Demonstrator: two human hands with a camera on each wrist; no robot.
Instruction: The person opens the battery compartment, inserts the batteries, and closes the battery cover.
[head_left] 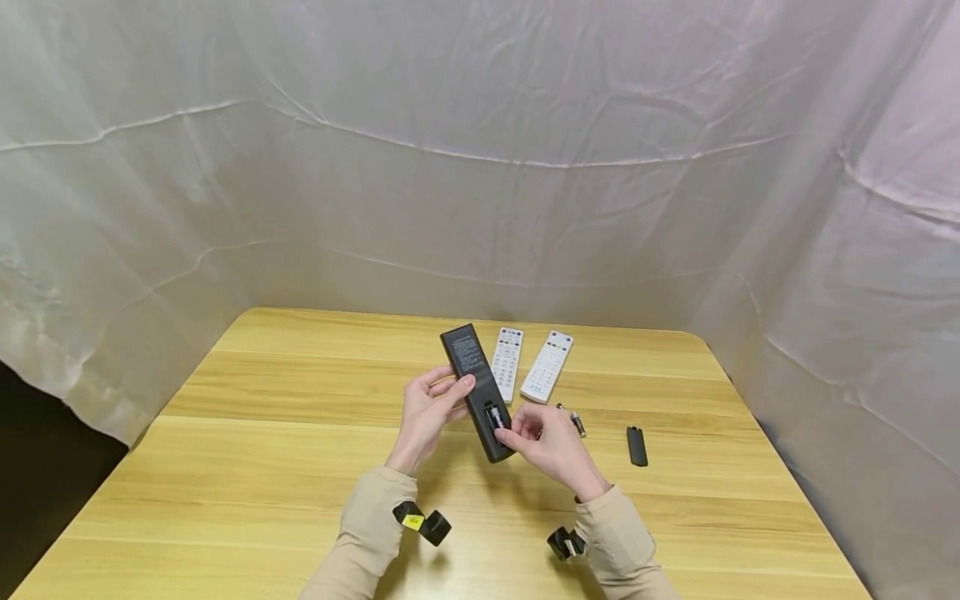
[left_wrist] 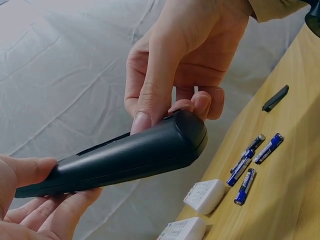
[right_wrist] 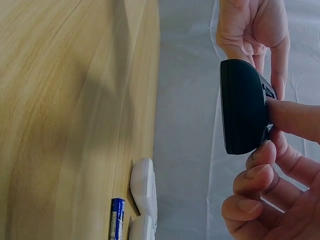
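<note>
Slanting toward the right hand [head_left: 553,440]

Gripping a black remote [head_left: 468,355] in the left hand [head_left: 427,410] above the table [head_left: 225,467], long axis running far-left to near-right. Pressing right thumb at a battery [head_left: 496,417] in the near end; cannot tell whether pinching it. Roomiest toward the left edge; crowded by white remotes [head_left: 548,367] toward the far edge.

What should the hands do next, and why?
Maybe the right hand should press the battery down with its thumb: the battery shows in the open compartment of the black remote control, the thumb is there, and the left hand holds the remote.
</note>
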